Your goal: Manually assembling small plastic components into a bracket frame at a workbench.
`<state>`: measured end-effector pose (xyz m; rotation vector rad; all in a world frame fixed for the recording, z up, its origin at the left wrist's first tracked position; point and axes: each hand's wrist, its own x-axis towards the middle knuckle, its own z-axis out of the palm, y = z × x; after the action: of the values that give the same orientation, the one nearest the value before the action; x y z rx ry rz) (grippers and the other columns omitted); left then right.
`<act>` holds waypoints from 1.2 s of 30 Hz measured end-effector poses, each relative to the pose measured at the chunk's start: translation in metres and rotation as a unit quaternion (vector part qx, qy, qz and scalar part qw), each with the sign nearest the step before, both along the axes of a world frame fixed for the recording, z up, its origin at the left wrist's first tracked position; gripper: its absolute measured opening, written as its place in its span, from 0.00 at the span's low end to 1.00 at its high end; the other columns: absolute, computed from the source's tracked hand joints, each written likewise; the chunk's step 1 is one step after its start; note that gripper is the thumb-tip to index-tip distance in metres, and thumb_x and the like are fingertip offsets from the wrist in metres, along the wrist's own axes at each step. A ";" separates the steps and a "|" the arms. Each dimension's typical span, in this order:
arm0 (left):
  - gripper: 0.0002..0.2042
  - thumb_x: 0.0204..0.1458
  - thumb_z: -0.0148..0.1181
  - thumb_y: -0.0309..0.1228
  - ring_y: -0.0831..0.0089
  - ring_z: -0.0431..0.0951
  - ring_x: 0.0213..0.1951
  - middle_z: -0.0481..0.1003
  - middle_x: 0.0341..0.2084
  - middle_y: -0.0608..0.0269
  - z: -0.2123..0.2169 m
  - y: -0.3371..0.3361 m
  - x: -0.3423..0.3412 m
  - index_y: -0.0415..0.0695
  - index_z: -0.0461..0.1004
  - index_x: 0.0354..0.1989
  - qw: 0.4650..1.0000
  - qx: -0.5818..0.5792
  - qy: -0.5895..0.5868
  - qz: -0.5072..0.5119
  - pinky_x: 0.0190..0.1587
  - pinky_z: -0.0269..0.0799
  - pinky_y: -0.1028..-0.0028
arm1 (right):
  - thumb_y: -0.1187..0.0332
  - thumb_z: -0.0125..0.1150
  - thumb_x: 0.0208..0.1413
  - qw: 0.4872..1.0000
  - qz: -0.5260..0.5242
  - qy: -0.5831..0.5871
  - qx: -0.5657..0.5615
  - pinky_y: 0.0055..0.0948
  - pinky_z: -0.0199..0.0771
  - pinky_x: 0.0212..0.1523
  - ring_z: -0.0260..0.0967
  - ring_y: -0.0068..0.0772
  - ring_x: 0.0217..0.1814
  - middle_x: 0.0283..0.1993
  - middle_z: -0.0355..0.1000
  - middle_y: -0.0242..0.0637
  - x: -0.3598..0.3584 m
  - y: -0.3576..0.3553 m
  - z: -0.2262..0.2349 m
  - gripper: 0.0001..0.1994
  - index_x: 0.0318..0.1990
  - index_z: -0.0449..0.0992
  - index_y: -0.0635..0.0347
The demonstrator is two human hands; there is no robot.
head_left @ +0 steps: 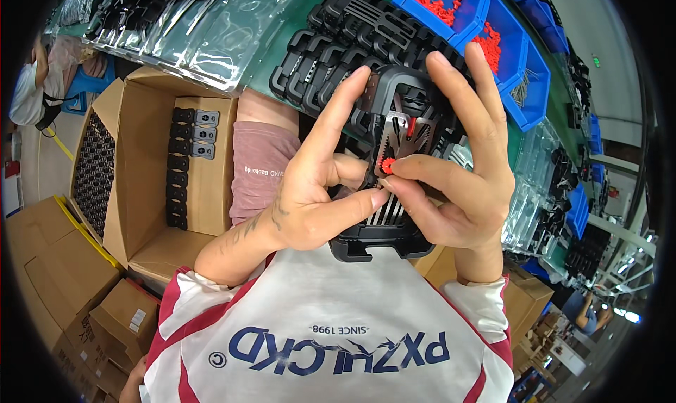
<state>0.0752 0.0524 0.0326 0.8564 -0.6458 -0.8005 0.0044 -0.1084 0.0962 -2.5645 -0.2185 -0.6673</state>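
Observation:
My left hand (313, 184) is wrapped round a black plastic housing (384, 244), keeping it tilted in front of my chest. Inside the housing sits a silver metal plate (398, 146) with slots. A small red gear (386, 165) lies against this plate, with thumb and forefinger of my right hand (468, 184) closed on its edge. The other right fingers are stretched up beside the housing. Slightly above the gear, a slim red piece (411, 127) shows on the plate. Fingertips hide part of the plate's lower half.
Several black housings (303, 72) stand in rows on the green bench behind. Blue bins (486, 8) hold red parts (487, 49) and thin metal pins (520, 91). At left stands an open cardboard box (144, 163) with black and grey parts; clear plastic trays (197, 47) lie beyond.

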 end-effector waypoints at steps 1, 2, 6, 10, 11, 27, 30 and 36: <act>0.47 0.41 0.50 0.11 0.83 0.67 0.17 0.60 0.60 0.49 0.001 0.000 0.000 0.39 0.29 0.69 1.000 0.000 0.000 -0.001 0.20 0.59 0.86 | 0.66 0.70 0.32 1.000 -0.001 0.000 0.000 0.49 0.53 0.66 0.49 0.60 0.69 0.60 0.65 0.51 0.000 0.000 0.000 0.07 0.22 0.79 0.53; 0.47 0.40 0.50 0.11 0.83 0.67 0.17 0.58 0.62 0.49 0.003 0.000 0.000 0.39 0.29 0.69 1.000 0.006 0.007 0.001 0.20 0.59 0.86 | 0.65 0.70 0.32 1.000 -0.008 0.002 -0.003 0.49 0.53 0.66 0.49 0.60 0.69 0.60 0.64 0.51 0.000 0.001 0.000 0.08 0.22 0.79 0.53; 0.47 0.40 0.50 0.11 0.84 0.67 0.18 0.51 0.65 0.51 0.007 0.000 -0.001 0.39 0.30 0.69 0.999 0.027 0.029 0.006 0.20 0.59 0.86 | 0.62 0.71 0.33 0.999 -0.031 0.007 -0.011 0.49 0.52 0.66 0.48 0.60 0.70 0.60 0.64 0.51 0.002 0.003 0.000 0.10 0.23 0.78 0.53; 0.47 0.40 0.50 0.11 0.84 0.67 0.17 0.53 0.65 0.50 0.005 0.001 -0.002 0.38 0.30 0.69 0.999 0.028 0.013 0.014 0.20 0.59 0.86 | 0.59 0.72 0.33 0.999 -0.033 -0.008 0.002 0.49 0.51 0.66 0.47 0.60 0.70 0.61 0.63 0.51 0.001 0.003 0.002 0.12 0.23 0.78 0.53; 0.47 0.40 0.50 0.11 0.84 0.67 0.17 0.53 0.64 0.50 0.005 0.000 -0.002 0.38 0.30 0.69 0.999 0.028 0.009 0.016 0.20 0.59 0.86 | 0.59 0.72 0.33 0.999 -0.033 -0.008 0.002 0.49 0.51 0.66 0.47 0.60 0.70 0.61 0.63 0.51 0.001 0.003 0.002 0.12 0.23 0.78 0.53; 0.45 0.41 0.50 0.12 0.83 0.67 0.16 0.57 0.61 0.47 0.001 0.000 -0.003 0.36 0.31 0.68 0.997 0.026 -0.051 0.046 0.19 0.59 0.86 | 0.57 0.71 0.33 0.998 -0.025 -0.008 -0.048 0.50 0.52 0.66 0.47 0.61 0.69 0.60 0.65 0.50 -0.002 0.004 0.005 0.12 0.21 0.77 0.53; 0.45 0.41 0.50 0.12 0.83 0.67 0.16 0.58 0.60 0.47 0.000 0.001 -0.003 0.35 0.31 0.68 0.996 0.027 -0.063 0.053 0.19 0.59 0.86 | 0.58 0.71 0.33 0.999 -0.022 -0.012 -0.035 0.50 0.51 0.66 0.47 0.61 0.69 0.59 0.65 0.50 -0.002 0.004 0.005 0.12 0.21 0.77 0.53; 0.45 0.41 0.50 0.12 0.83 0.67 0.15 0.60 0.59 0.46 -0.003 0.002 -0.005 0.34 0.32 0.68 0.994 0.027 -0.084 0.064 0.19 0.60 0.86 | 0.58 0.71 0.34 0.998 -0.019 -0.010 -0.051 0.50 0.52 0.66 0.47 0.61 0.69 0.59 0.65 0.50 -0.003 0.004 0.004 0.11 0.21 0.78 0.52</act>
<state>0.0702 0.0540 0.0295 1.0120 -0.7111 -0.6365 0.0010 -0.1042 0.1006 -2.6664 -0.2158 -0.7138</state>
